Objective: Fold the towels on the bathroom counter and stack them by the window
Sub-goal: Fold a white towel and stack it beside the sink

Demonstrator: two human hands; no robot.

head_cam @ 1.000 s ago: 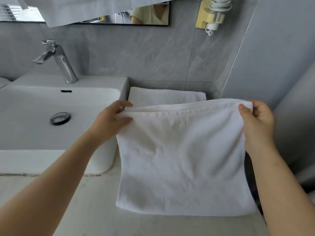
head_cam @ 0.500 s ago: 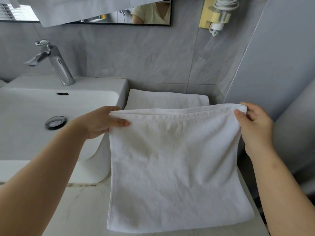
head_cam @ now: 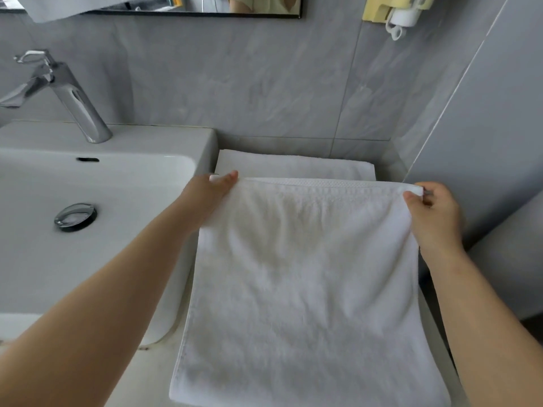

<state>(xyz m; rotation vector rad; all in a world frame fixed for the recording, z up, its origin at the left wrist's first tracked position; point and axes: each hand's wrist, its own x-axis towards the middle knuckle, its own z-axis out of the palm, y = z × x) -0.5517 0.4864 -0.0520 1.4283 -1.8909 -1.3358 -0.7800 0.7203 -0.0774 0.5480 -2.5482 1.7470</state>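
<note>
Mid-fold: white towel (head_cam: 308, 274) is held up just right of the basin (head_cam: 117, 177), its lower edge on the counter (head_cam: 141, 377). L hand (head_cam: 205, 198) grips the top-left corner; R hand (head_cam: 435, 218) pinches the top-right, thumb in front. A folded towel (head_cam: 293, 165) lies behind, right of the basin. Next, prob.: lay the top edge down, corners matched.

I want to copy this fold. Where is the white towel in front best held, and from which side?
Grip the white towel by the two corners of its far, banded hem, one from each side: the left hand pinches the left corner, the right hand the right. It drapes flat from that straight edge, so corner grips should keep it spread for folding.
</note>
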